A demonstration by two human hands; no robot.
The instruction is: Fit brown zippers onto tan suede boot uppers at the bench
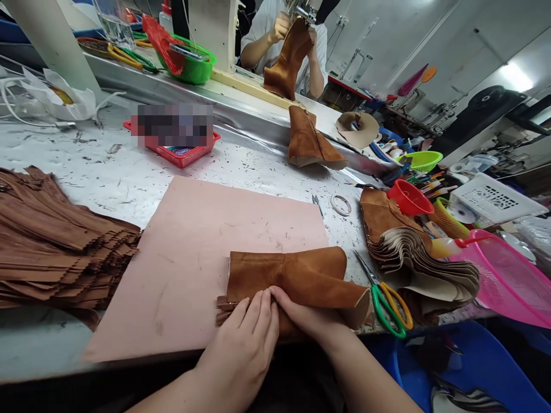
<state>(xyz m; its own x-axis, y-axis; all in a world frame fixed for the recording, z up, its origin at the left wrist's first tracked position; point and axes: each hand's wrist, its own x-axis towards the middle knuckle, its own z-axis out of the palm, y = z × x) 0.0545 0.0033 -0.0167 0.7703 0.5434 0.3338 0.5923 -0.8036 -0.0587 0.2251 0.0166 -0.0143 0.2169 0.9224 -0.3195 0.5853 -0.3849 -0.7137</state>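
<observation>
A brown suede boot upper (262, 275) lies on its side across the front edge of the pink board (202, 223). Along its near edge runs a brown zipper strip (224, 307). My left hand (247, 332) rests on this edge with fingers stretched out flat, side by side; its thumb is hidden. Close beside it, my right hand (307, 315) is closed on the upper, thumb on top and the other fingers out of sight beneath the leather. Scissors (387, 304) with green and yellow handles lie just right of the upper.
Brown strips (64, 246) are heaped at left. Stacked boot pieces (413, 252) and a pink basket (512, 281) stand at right. Behind are a red basket (185, 156), a tape roll (341, 205) and another boot upper (312, 140). A co-worker (271, 43) handles a boot upper at a machine.
</observation>
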